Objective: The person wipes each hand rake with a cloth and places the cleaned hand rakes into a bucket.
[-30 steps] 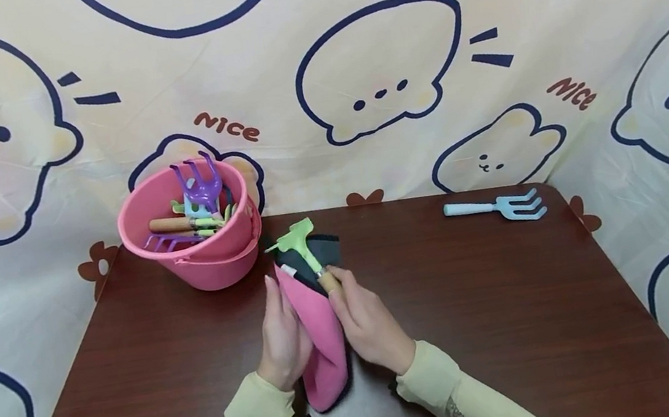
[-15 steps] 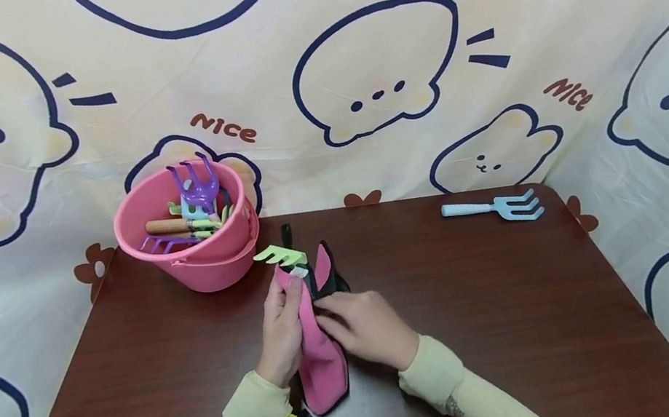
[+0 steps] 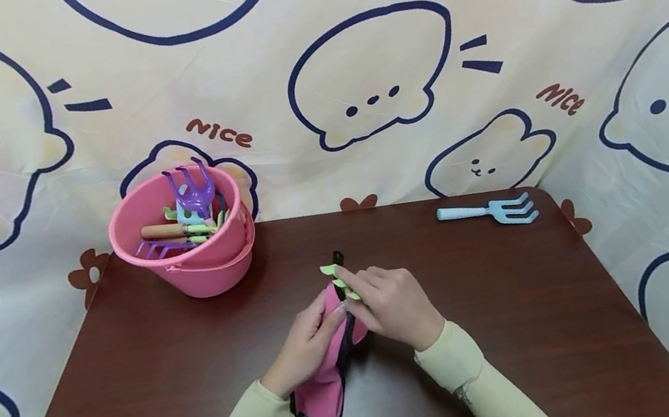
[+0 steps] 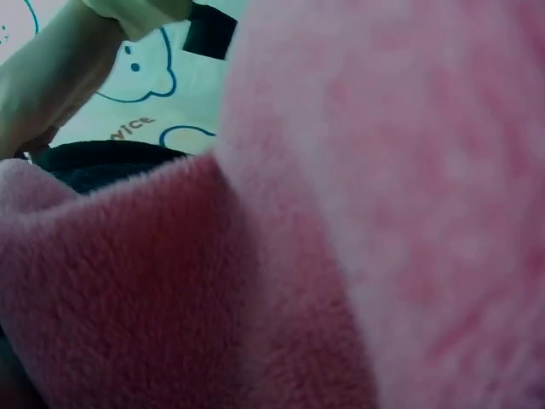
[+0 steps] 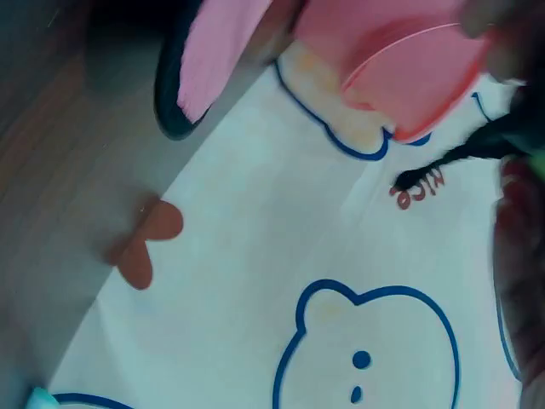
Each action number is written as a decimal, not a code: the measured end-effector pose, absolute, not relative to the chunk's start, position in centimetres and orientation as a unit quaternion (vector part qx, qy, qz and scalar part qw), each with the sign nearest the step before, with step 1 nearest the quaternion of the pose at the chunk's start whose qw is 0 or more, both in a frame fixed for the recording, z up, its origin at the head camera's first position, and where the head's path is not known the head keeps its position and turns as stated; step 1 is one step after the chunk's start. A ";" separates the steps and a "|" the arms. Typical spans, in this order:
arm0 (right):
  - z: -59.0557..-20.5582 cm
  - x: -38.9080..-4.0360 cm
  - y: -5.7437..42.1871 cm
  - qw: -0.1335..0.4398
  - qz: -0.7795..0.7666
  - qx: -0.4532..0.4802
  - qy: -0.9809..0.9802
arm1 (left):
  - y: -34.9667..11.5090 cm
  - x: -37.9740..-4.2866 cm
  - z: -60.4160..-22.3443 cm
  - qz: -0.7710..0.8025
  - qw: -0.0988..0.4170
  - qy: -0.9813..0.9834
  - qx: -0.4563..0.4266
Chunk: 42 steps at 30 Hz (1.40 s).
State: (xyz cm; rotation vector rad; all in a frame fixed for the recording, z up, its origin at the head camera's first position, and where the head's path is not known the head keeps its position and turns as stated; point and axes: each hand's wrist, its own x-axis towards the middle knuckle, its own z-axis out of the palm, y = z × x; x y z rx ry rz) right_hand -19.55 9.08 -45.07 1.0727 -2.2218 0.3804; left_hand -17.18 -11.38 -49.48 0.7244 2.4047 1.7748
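Observation:
A fuzzy pink cloth (image 3: 324, 396) with dark backing and black edging is bunched up at the middle of the table. My left hand (image 3: 300, 343) grips its upper part, fingers near the green tines. Pale green tines of a small hand rake (image 3: 328, 270) stick out at the cloth's top; its wooden handle is hidden. My right hand (image 3: 399, 305) pinches at the rake head from the right. Beside the tines, a short black tab (image 3: 338, 258) points away from me. Pink pile (image 4: 400, 170) fills most of the left wrist view.
Nested pink buckets (image 3: 214, 282) stand at the back left, holding several hand tools, among them a purple fork (image 3: 195, 198). At the back right lies a light blue hand fork (image 3: 510, 210) on the brown table (image 3: 145, 388). A printed cloth backdrop (image 3: 261, 88) rises behind the table.
The right hand has gone from the rake's wooden handle to its green head. Cloth and rake have shifted right, turned, and the cloth is now folded around the handle.

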 end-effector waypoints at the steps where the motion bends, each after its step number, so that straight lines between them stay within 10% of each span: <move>1: -45.1 -19.5 9.0 0.317 0.151 0.399 -0.847 | -11.4 -17.2 -49.6 0.570 0.030 0.786 0.238; 13: -45.5 -20.2 9.4 0.313 0.191 0.299 -0.881 | -11.6 -17.6 -49.9 0.459 0.022 0.850 0.256; 23: -46.2 -21.3 10.3 0.298 0.245 0.255 -0.886 | -11.1 -17.8 -50.9 0.257 -0.130 0.914 0.285; 34: -45.3 -22.3 13.0 0.334 0.332 0.299 -0.830 | -14.1 -18.8 -50.1 0.642 0.204 0.723 0.153; 42: -44.9 -23.1 15.3 0.396 0.361 0.155 -0.830 | -14.9 -19.7 -50.3 0.552 0.134 0.806 0.170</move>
